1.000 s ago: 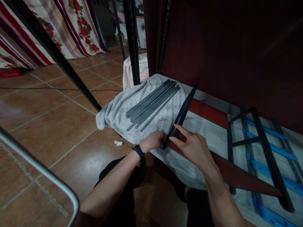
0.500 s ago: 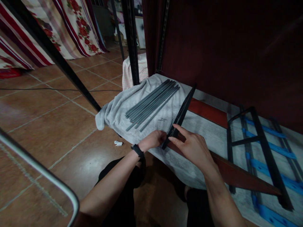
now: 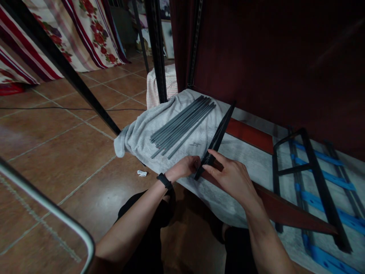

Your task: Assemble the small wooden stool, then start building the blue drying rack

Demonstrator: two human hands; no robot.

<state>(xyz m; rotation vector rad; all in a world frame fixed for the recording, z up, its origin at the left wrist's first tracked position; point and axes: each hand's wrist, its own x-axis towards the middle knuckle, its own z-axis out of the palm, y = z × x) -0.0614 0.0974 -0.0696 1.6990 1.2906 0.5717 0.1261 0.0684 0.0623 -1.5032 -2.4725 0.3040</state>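
Note:
A black metal frame [image 3: 218,139] stands on edge over the grey cloth, its near end between my hands. My right hand [image 3: 234,177] grips that near end, thumb and forefinger spread along its side. On the other side, my left hand [image 3: 186,166] has its fingers curled against the frame; whatever they hold is hidden. A dark watch band [image 3: 165,180] circles the left wrist. A few small screws [image 3: 195,144] lie on the cloth just beyond the left hand. Reddish-brown boards [image 3: 293,211] extend to the right from the frame.
Several grey metal rods [image 3: 182,123] lie bundled on the grey towel [image 3: 137,131]. At the right is another black frame [image 3: 316,171] with blue-wrapped bars [image 3: 322,203]. Black posts [image 3: 158,53] rise at the back; a bent metal tube [image 3: 68,220] crosses the lower left. White scrap [image 3: 142,173] lies on the tiles.
My left fingers have shifted very slightly upward at the frame. My right hand and the frame stay in place; the whole view has moved a little.

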